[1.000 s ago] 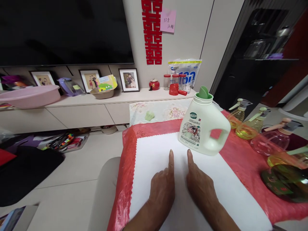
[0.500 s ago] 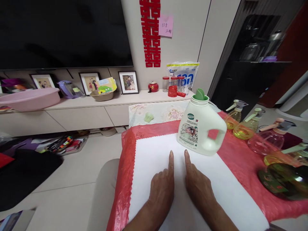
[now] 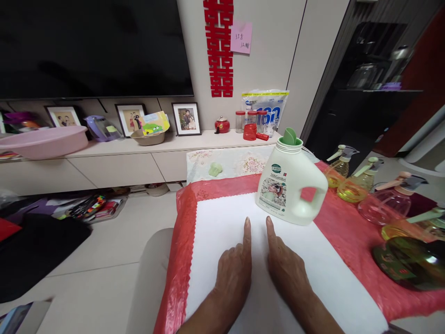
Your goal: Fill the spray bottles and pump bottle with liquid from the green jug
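Two hands lay side by side over the white sheet, backs upward, and a narrow strip of it separated them. Left hand (image 3: 234,269) and right hand (image 3: 287,266) each had the index finger stretched forward, while the other fingers seemed folded under. I could not tell whether anything was inside the folded fingers, nor whether the fingertips pressed on the white sheet (image 3: 215,232). Beyond the right fingertip, near to it and a little to the right, stood the pale green bottle (image 3: 294,185). It was upright on the far part of the sheet, with its handle toward the right and a green piece (image 3: 289,136) at its mouth. The sheet itself was spread on the red-covered counter (image 3: 333,218). Along the right side of this counter were several spray bottles (image 3: 385,204) with yellow or pink colour, and nearer, a dark green bottle (image 3: 410,264). At the far end, a small light green object (image 3: 215,169) rested on a flowered cloth (image 3: 255,163). Behind, a low cabinet (image 3: 114,168) carried a pink basin (image 3: 45,143) and framed photographs (image 3: 187,118).
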Demonstrator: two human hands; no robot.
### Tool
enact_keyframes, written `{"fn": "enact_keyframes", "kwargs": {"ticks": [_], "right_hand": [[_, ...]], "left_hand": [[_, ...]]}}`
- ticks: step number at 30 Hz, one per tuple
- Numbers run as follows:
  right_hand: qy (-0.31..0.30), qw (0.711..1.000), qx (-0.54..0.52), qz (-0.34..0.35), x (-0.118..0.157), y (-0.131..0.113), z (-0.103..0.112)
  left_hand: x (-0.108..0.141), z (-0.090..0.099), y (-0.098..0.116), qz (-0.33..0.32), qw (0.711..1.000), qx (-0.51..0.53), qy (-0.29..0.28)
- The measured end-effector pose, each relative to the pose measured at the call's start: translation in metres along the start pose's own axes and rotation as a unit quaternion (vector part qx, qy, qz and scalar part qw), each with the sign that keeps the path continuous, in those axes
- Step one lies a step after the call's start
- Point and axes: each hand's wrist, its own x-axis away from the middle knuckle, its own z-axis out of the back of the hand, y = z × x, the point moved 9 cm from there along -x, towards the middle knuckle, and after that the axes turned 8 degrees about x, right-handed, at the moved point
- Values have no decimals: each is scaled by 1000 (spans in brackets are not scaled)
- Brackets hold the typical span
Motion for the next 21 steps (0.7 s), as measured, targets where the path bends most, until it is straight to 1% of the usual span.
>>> {"fn": "enact_keyframes", "kwargs": {"ticks": [3, 7, 9, 11, 15, 17, 18, 21], "right_hand": [[3, 1000, -1, 1, 0, 0, 0], [6, 1000, -8, 7, -1, 0, 0], [14, 1000, -18, 6, -1, 1, 1], [27, 999, -32, 2, -1, 3, 4], [66, 994, -82, -11, -2, 12, 13], [100, 987, -121, -26, -4, 25, 23], [120, 982, -141, -40, -5, 36, 29], [176, 960, -189, -109, -6, 83, 44]], "left_hand": [[0, -1, -1, 2, 999, 34, -4], [1, -1, -4, -18, 997, 75, 28], [2, 0, -5, -21, 996, 77, 31], [3, 1, -6, -18, 997, 77, 9], [12, 6, -6, -17, 995, 71, -61], [19, 11, -6, -36, 993, 79, -76], [22, 13, -7, -50, 992, 84, -82], [27, 19, -11, -85, 988, 84, -94]]}}
